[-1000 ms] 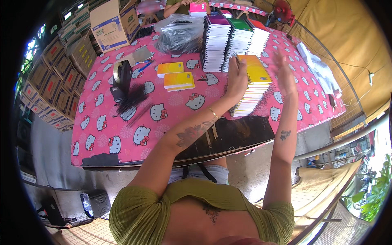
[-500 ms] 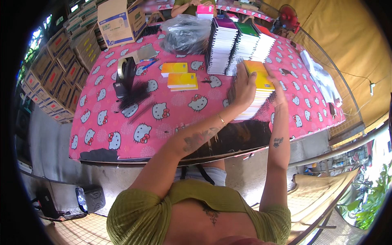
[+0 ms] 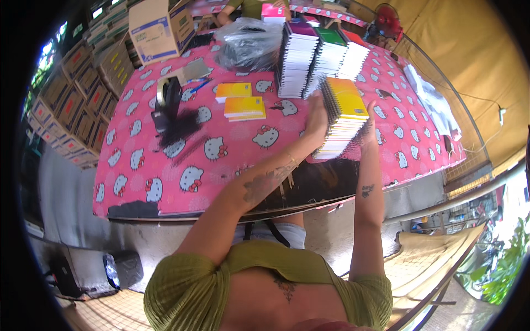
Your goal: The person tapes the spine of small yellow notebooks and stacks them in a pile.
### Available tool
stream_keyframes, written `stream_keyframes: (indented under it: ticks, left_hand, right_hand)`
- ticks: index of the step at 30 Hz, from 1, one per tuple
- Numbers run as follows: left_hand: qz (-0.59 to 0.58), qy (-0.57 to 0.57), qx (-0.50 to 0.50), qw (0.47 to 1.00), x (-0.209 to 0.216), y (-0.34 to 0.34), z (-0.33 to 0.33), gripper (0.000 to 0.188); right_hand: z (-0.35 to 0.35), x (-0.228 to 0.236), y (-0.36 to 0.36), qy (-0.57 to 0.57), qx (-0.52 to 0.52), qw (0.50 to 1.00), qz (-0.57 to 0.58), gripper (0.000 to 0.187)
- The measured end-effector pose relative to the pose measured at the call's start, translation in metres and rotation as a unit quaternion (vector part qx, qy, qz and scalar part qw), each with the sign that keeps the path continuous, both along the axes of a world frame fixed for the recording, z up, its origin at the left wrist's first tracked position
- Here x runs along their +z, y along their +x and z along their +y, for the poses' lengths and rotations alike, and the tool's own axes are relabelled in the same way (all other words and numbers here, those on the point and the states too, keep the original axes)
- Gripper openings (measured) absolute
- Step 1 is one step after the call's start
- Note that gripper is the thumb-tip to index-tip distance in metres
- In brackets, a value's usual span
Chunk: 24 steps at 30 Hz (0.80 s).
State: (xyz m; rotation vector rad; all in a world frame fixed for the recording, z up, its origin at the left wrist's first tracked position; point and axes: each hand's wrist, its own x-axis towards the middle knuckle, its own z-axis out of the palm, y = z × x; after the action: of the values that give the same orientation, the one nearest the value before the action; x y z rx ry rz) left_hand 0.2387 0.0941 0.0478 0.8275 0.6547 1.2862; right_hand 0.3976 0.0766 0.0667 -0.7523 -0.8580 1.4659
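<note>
Pink cloth (image 3: 232,160) with white cat faces covers the table, and brown cartons (image 3: 83,105) are stacked along its far left edge. An open box (image 3: 160,27) with a pale label stands at the far corner, beside a grey plastic bag (image 3: 248,41). Both hands clamp a yellow-topped notebook stack (image 3: 342,118) near the front edge: left hand (image 3: 317,118) flat on its spiral side, right hand (image 3: 367,124) mostly hidden behind it. Taller stacks (image 3: 320,58) stand beyond; two yellow notebooks (image 3: 240,99) lie flat near a black tape dispenser (image 3: 168,102).

stack of notebooks (image 3: 343,117): lifted off the worktop (image 3: 232,160), now tilted
left hand (image 3: 317,116), right hand (image 3: 369,118): closed in, gripping its sides
</note>
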Motion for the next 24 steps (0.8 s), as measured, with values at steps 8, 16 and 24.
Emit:
stream_keyframes:
  ticks: [8, 16, 24]
  left_hand:
    - [-0.093, -0.058, -0.089, 0.99, -0.041, -0.022, 0.016, 0.076]
    - [0.492, 0.274, 0.183, 0.806, -0.073, -0.157, 0.066, 0.031]
    - [0.801, 0.409, 0.111, 0.423, -0.093, -0.239, 0.074, 0.066]
  right_hand:
    - [0.011, -0.041, -0.022, -0.063, -0.033, 0.996, 0.058, 0.097]
    - [0.0, -0.138, 0.032, 0.044, -0.367, 0.908, -0.2, 0.032]
    - [-0.009, -0.119, 0.017, 0.048, -0.4, 0.81, -0.427, 0.026]
